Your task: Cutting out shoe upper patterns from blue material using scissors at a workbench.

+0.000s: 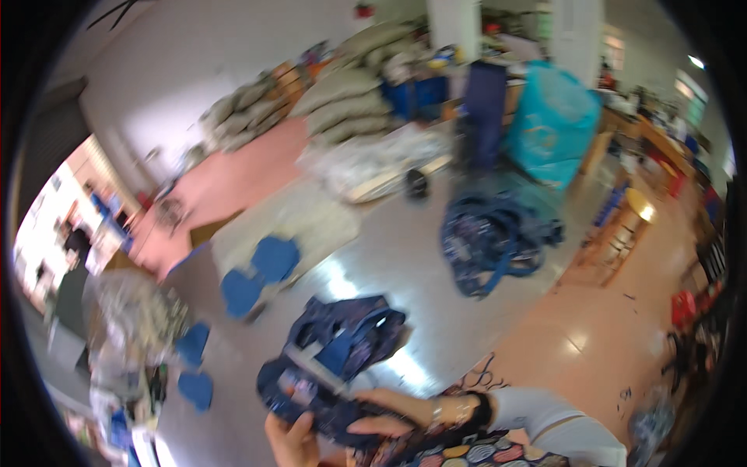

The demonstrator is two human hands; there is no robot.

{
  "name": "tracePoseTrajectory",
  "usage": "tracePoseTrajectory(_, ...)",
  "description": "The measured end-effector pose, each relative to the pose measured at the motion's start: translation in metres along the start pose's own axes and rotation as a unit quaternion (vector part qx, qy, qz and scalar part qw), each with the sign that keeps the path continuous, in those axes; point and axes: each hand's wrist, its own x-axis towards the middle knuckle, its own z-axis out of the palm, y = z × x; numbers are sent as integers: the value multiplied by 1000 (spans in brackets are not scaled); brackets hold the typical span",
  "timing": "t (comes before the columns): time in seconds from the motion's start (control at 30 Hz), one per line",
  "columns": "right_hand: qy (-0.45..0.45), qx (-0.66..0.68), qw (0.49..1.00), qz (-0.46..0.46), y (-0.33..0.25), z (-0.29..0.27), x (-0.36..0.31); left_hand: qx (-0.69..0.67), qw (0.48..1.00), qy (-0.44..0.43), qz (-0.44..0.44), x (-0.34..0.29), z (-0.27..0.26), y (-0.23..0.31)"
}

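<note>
Close to my body, a dark navy cloth item (342,331), bag-like with a pale strip across it, lies bunched on the shiny table (226,389). My left hand (292,440) grips its near left edge, with the thumb up against the cloth. From the right, my right hand (389,412) comes over the same cloth, fingers bent onto its near part. Motion blurs the fingers, and folds hide some fingertips. Farther right on the table lies a second heap of navy cloth with straps (498,245), touched by neither hand.
Blue rounded pieces (274,259) lie on a pale sheet (311,214), with more blue pieces (194,391) at the left. A teal bag (554,121) and clear plastic wrapping (373,159) are at the far side. Beyond are stacked sacks (342,101); a wooden stool (615,233) stands right.
</note>
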Motion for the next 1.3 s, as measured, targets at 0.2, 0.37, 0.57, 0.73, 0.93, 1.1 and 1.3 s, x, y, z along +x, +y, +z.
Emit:
tracePoseTrajectory(0.2,-9,38,998,56,-27,-6,-12,-174,984,14,28,-12,20,14)
tracePoseTrajectory(0.37,-18,-17,998,61,-24,-9,-9,-209,973,-42,87,-13,7,4)
tracePoseTrajectory(0.57,0,-52,999,4,-22,-9,-7,-220,969,-48,102,-11,7,0)
tracePoseTrajectory(0.73,3,-63,998,21,-21,-10,-7,-220,969,-51,96,-9,8,0)
tracePoseTrajectory(0.93,22,-65,997,18,-27,-4,-6,-205,974,-58,78,-10,5,1)
tracePoseTrajectory(1.1,56,-116,990,-61,-13,0,-4,-105,989,-91,46,-11,8,1)
tracePoseTrajectory(1.3,30,-30,999,-23,-5,8,-1,8,991,-124,56,-12,12,5)
